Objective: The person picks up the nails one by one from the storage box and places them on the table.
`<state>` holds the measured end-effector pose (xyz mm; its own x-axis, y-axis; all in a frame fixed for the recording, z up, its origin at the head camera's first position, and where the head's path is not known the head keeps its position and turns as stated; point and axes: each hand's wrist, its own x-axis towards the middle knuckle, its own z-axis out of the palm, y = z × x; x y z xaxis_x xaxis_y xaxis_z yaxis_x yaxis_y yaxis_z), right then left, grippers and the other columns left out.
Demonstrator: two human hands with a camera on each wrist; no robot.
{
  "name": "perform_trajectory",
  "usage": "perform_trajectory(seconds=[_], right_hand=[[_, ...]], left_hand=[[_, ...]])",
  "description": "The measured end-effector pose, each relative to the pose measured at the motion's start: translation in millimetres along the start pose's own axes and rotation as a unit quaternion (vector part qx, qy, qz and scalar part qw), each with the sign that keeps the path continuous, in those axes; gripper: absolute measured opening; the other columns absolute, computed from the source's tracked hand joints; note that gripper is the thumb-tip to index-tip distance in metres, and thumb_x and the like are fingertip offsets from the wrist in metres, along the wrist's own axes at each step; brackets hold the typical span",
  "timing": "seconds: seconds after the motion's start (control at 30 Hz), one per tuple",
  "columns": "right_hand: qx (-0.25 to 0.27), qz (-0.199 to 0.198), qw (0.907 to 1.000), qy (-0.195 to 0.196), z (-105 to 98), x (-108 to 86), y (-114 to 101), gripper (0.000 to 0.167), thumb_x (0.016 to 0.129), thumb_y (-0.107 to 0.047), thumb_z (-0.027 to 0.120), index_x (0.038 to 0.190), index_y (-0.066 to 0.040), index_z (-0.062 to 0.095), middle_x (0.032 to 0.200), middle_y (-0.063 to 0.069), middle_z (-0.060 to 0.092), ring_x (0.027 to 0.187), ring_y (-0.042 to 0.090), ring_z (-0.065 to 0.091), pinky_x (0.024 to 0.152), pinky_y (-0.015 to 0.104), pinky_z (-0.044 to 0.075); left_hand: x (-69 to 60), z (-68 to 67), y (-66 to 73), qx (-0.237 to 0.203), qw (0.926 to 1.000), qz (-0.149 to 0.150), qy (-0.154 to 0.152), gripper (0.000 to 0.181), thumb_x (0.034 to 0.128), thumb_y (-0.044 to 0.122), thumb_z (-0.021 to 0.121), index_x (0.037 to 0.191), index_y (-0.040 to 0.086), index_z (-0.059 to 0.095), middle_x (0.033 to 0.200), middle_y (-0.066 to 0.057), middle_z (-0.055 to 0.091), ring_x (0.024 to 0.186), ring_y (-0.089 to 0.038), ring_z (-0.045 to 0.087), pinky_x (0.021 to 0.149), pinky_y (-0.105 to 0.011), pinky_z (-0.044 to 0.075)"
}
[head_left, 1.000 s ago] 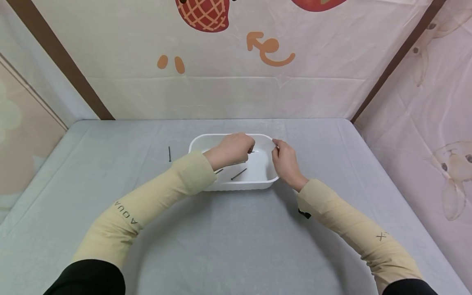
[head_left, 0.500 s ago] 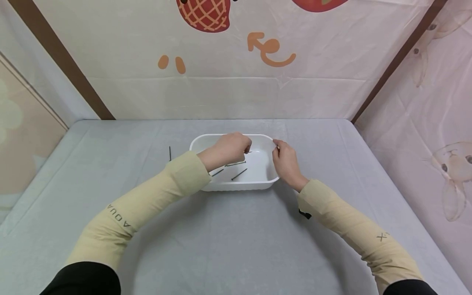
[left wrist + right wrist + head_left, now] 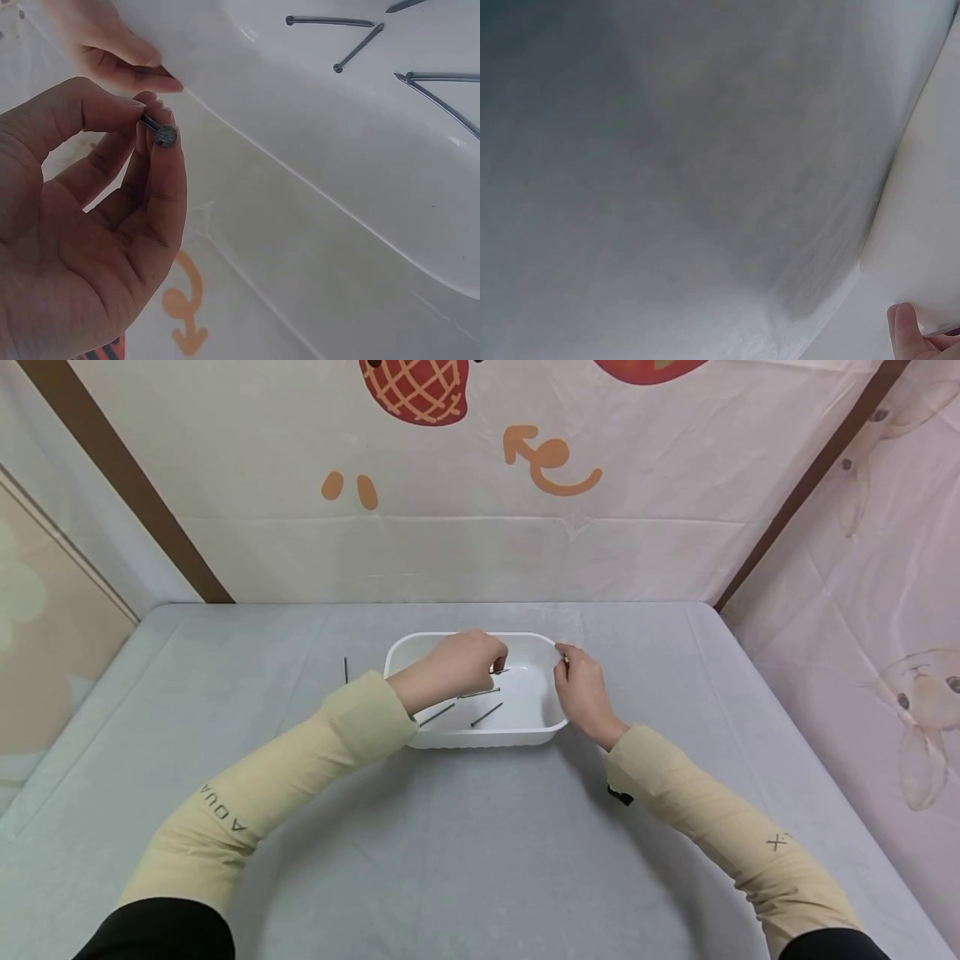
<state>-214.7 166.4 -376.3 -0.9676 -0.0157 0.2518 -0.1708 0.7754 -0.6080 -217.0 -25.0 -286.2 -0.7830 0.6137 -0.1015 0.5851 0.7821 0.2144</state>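
A white tray (image 3: 480, 737) stands on the table, with several dark nails lying in it, among them one nail (image 3: 487, 715) near its front. Over the tray's middle, the left hand (image 3: 456, 667) pinches a nail; in the left wrist view that nail (image 3: 165, 135) shows its head between thumb and fingertips of the left hand (image 3: 97, 217). The right hand (image 3: 583, 691) grips the tray's right end, its thumb and fingers about the rim. Only part of the right hand (image 3: 919, 337) shows in the right wrist view.
One more nail (image 3: 346, 670) lies on the table (image 3: 480, 843) left of the tray. Behind the table hangs a pale printed cloth (image 3: 450, 556), with another cloth on each side.
The left hand has moved left over the tray, still pinching its nail, and more of the nails in the tray shows. The right hand has stayed at the tray's right end.
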Motion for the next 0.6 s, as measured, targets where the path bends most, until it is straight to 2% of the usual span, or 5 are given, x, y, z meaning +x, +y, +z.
perform_trajectory(seconds=[0.27, 0.6], right_hand=[[0.001, -0.006, 1.0, 0.006, 2, 0.9, 2, 0.036, 0.093, -0.006, 0.037, 0.124, 0.005, 0.05, 0.11, 0.021, 0.059, 0.081, 0.023, 0.052, 0.067, 0.032, 0.045], [0.005, -0.007, 1.0, 0.003, 2, 0.8, 2, 0.036, 0.093, -0.006, 0.036, 0.124, 0.005, 0.05, 0.114, 0.022, 0.057, 0.087, 0.025, 0.054, 0.072, 0.035, 0.047]], left_hand=[[-9.8, -2.6, -1.9, -0.021, 0.9997, -0.01, 0.002, 0.023, 0.073, -0.002, 0.054, 0.09, 0.008, 0.065, 0.081, -0.002, 0.062, 0.073, -0.018, 0.054, 0.061, -0.029, 0.044], [-21.3, -3.8, -8.1, -0.034, 0.9993, -0.009, 0.013, 0.021, 0.0726, -0.002, 0.054, 0.087, 0.008, 0.065, 0.081, -0.001, 0.062, 0.074, -0.017, 0.055, 0.062, -0.029, 0.045]])
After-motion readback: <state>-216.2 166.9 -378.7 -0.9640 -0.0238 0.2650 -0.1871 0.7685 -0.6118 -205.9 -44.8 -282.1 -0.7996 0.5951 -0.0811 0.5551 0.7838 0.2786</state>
